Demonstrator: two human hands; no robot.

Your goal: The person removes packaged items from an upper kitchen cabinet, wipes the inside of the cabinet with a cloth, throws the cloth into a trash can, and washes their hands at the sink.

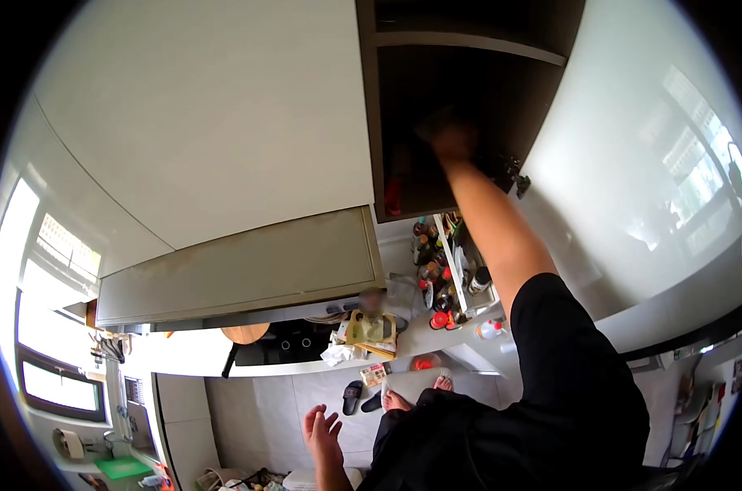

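My right arm reaches up into a dark open wall cabinet [420,82]. My right hand [455,141] is inside it, dim and blurred. A faint greyish shape shows at its fingertips, but whether it is held cannot be made out. Low in the same compartment, left of the hand, stands a red item [393,196]. My left hand [323,435] hangs over the floor at my side, fingers apart and slightly curled, holding nothing. The white cabinet door [633,164] is swung open to the right of my arm.
I stand barefoot on a pale stool [420,385]; slippers [352,398] lie on the tiles beside it. Below the cabinet, several bottles [427,250] crowd a counter rack. A stove [285,344], a round wooden board [245,333] and a range hood [240,274] are leftward.
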